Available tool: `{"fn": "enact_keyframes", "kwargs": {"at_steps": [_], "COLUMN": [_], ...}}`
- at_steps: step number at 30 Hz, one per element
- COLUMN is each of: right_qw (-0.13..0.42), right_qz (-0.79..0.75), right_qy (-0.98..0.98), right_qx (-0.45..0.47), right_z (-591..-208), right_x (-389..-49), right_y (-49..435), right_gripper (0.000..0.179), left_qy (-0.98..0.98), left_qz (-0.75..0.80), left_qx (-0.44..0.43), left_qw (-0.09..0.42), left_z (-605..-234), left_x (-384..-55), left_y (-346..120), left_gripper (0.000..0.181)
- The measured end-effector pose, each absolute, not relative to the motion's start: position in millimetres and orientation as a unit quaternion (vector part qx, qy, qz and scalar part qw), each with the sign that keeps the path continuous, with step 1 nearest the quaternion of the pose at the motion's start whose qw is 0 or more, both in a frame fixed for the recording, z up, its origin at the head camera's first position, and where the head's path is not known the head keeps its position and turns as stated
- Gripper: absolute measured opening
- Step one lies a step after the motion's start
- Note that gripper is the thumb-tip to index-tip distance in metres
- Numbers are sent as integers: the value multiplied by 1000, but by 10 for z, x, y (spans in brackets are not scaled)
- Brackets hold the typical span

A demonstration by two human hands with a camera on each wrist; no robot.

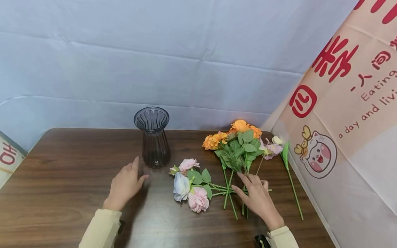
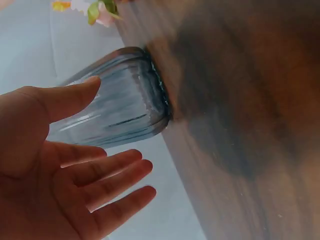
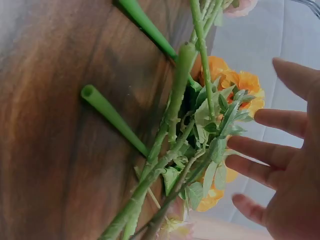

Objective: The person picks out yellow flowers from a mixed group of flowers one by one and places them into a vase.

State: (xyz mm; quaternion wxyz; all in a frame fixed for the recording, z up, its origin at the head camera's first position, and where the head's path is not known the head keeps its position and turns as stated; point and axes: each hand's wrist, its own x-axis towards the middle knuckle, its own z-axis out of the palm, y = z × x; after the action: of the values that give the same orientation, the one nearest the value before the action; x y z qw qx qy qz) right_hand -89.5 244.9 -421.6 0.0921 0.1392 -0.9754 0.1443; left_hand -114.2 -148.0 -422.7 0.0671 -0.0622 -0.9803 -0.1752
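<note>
My left hand [image 1: 124, 184] is spread with straight fingers in front of a dark, ribbed glass vase [image 1: 156, 146]. In the left wrist view the thumb overlaps the upright vase [image 2: 115, 100], and nothing lies in the palm. Over the crossed green stems [image 1: 228, 193] hovers my right hand [image 1: 255, 193], its fingers loosely extended and holding nothing. Beyond its fingertips lie orange flowers [image 1: 240, 126] with green leaves. Pink and blue roses [image 1: 181, 186] lie between the two hands, heads pointing left. The right wrist view shows thick stems [image 3: 172, 100] beside the open fingers.
A single white tulip [image 1: 277, 140] on a long stem lies at the table's right edge, near pale purple blossoms [image 1: 272, 150]. The brown wooden table [image 1: 62, 172] meets a white cloth backdrop [image 1: 93, 75]. A printed banner [image 1: 350, 113] hangs along the right side.
</note>
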Motion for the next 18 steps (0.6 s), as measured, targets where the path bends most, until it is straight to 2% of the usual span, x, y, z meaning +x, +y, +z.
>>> {"fn": "enact_keyframes", "kwargs": {"at_steps": [7, 18], "right_qw": [95, 43], "right_qz": [145, 173], "right_qy": [-973, -974], "right_qx": [152, 142], "right_z": [-4174, -4002], "right_x": [-948, -1099], "right_y": [2471, 2652], "right_gripper": [34, 30], "left_qy": [-977, -967], "left_qz": [-207, -252], "left_qx": [-41, -40], "left_qw": [14, 11], "left_z": [-4285, -4442], "left_x": [-1445, -1651], "left_y": [-1560, -1609], "left_gripper": [69, 68]}}
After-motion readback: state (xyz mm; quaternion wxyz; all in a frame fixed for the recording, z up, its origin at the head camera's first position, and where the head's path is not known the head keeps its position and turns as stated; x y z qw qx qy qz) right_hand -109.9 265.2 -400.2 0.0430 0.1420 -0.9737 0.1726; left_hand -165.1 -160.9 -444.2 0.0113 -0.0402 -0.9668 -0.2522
